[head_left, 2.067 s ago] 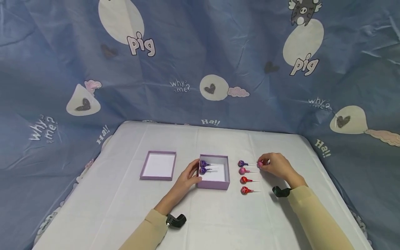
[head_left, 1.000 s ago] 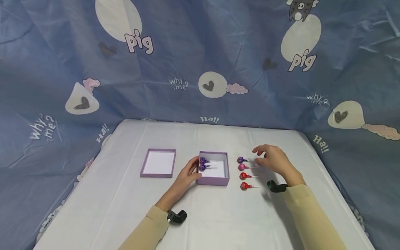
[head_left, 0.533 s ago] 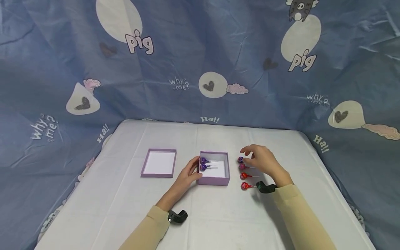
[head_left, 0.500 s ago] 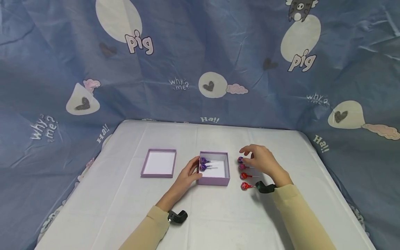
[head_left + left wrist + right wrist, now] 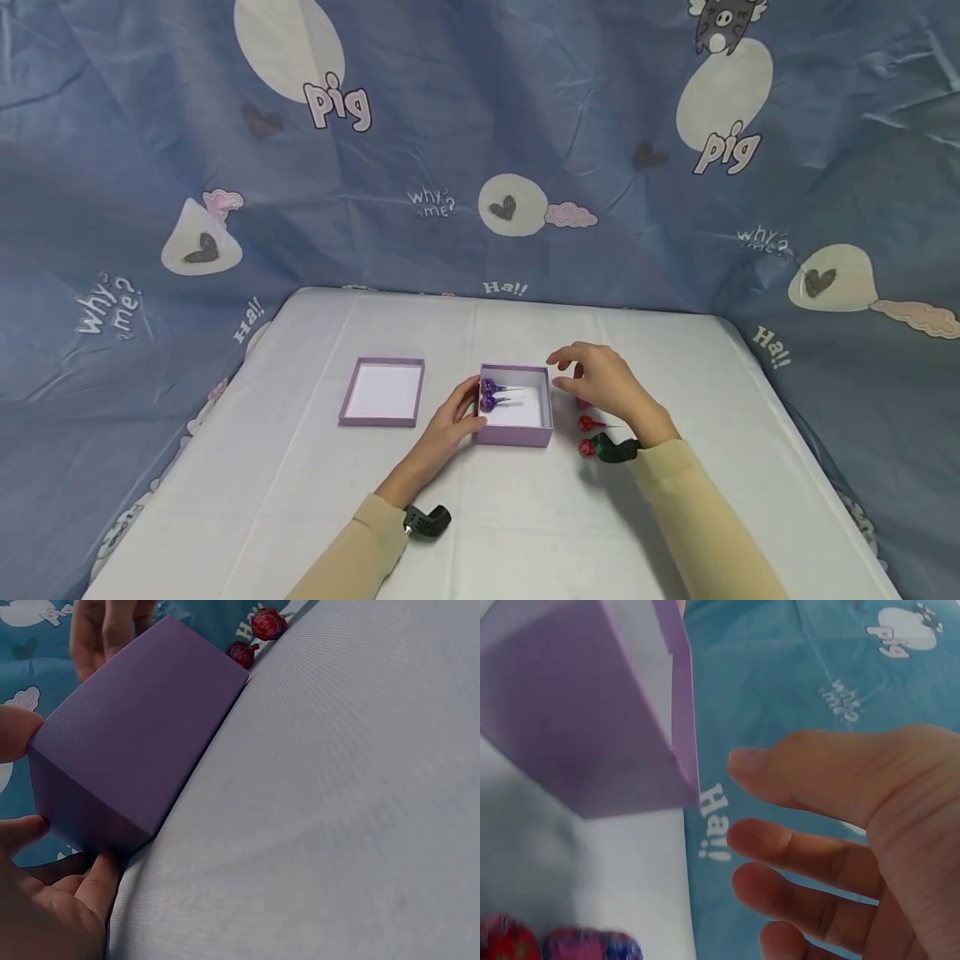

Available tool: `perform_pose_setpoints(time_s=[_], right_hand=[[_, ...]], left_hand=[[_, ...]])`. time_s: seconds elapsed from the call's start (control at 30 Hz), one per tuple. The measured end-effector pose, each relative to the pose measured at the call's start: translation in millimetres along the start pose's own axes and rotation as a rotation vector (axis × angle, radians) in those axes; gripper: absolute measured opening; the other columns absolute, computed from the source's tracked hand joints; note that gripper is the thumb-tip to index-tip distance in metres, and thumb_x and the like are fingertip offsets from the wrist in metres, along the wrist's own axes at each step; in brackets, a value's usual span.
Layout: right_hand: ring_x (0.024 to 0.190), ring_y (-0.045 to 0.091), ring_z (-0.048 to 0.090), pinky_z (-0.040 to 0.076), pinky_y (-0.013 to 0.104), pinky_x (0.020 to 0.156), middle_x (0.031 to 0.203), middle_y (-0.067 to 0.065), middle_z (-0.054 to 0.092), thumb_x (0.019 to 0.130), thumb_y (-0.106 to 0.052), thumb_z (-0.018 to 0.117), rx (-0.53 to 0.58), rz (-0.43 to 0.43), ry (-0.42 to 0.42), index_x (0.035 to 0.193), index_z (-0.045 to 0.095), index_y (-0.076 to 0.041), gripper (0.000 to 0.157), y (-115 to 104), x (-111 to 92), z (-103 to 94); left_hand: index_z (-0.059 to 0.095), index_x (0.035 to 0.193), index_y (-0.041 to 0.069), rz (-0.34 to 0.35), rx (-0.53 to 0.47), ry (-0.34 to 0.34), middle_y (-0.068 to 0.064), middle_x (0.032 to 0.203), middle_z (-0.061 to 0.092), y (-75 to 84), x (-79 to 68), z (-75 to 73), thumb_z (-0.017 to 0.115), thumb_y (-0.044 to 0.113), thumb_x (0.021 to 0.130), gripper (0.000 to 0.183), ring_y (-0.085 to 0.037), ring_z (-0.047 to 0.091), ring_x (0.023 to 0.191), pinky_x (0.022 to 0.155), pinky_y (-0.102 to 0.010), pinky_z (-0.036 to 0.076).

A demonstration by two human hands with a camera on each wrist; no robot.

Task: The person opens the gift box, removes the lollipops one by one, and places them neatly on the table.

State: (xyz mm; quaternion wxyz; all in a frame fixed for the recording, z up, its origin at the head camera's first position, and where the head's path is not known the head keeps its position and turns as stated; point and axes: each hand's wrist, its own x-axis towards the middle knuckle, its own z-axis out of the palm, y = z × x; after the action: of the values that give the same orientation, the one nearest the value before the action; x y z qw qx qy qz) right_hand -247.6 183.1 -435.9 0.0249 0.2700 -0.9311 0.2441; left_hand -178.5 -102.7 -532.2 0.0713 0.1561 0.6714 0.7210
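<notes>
My left hand [image 5: 450, 421] grips the left side of an open purple box [image 5: 513, 437], thumb and fingers on its wall. Two purple-wrapped lollipops [image 5: 489, 403] lie inside, sticks pointing right. By the box's right edge my right hand [image 5: 603, 383] hovers, thumb and fingers apart with nothing between them; the right wrist view shows the same gap beside the box corner. Under and below that hand, a pink lollipop [image 5: 582, 403] is mostly covered, and two red lollipops [image 5: 587, 423] lie on the table. Other lollipops behind the hand cannot be seen in the head view.
A shallow purple-rimmed lid [image 5: 386, 392], white inside, lies left of the box. A white cloth [image 5: 517, 533] covers the table. Behind it hangs a blue printed curtain [image 5: 420, 258]. Each wrist wears a black camera [image 5: 427, 522].
My right hand let go of a pink lollipop that it pinched at the far right, then moved left over the lollipop column to the box's right edge. The left hand stayed on the box.
</notes>
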Motion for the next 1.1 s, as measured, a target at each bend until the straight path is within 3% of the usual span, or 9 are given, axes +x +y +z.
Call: perform_pose_setpoints(time_s=[0.3, 0.53, 1.1], right_hand=[[0.073, 0.012, 0.056, 0.048, 0.032, 0.059, 0.098, -0.001, 0.071, 0.086, -0.019, 0.078, 0.030, -0.047, -0.018, 0.113, 0.076, -0.019, 0.026, -21.7, 12.9, 12.4], [0.078, 0.015, 0.060, 0.052, 0.032, 0.069, 0.101, 0.001, 0.072, 0.086, -0.020, 0.080, 0.047, -0.083, -0.043, 0.114, 0.076, -0.015, 0.029, -35.0, 20.2, 25.7], [0.076, 0.009, 0.060, 0.052, 0.030, 0.066, 0.097, 0.003, 0.071, 0.085, -0.015, 0.079, 0.069, -0.159, -0.132, 0.113, 0.076, -0.013, 0.028, -49.4, 32.2, 57.2]], left_hand=[[0.022, 0.159, 0.006, -0.003, -0.004, -0.005, -0.017, 0.164, 0.020, 4.2, -0.8, -0.8, 0.060, 0.005, 0.096, 0.073, -0.031, 0.021, 0.151, 0.120, -0.043, 0.025], [0.024, 0.159, 0.009, -0.005, -0.007, -0.002, -0.016, 0.164, 0.022, 0.2, -0.5, -1.4, 0.059, 0.005, 0.097, 0.071, -0.029, 0.022, 0.150, 0.120, -0.042, 0.026], [0.024, 0.158, 0.007, 0.010, -0.020, -0.017, -0.013, 0.164, 0.024, -0.6, -0.7, -1.9, 0.059, 0.005, 0.096, 0.071, -0.028, 0.022, 0.150, 0.120, -0.041, 0.025]])
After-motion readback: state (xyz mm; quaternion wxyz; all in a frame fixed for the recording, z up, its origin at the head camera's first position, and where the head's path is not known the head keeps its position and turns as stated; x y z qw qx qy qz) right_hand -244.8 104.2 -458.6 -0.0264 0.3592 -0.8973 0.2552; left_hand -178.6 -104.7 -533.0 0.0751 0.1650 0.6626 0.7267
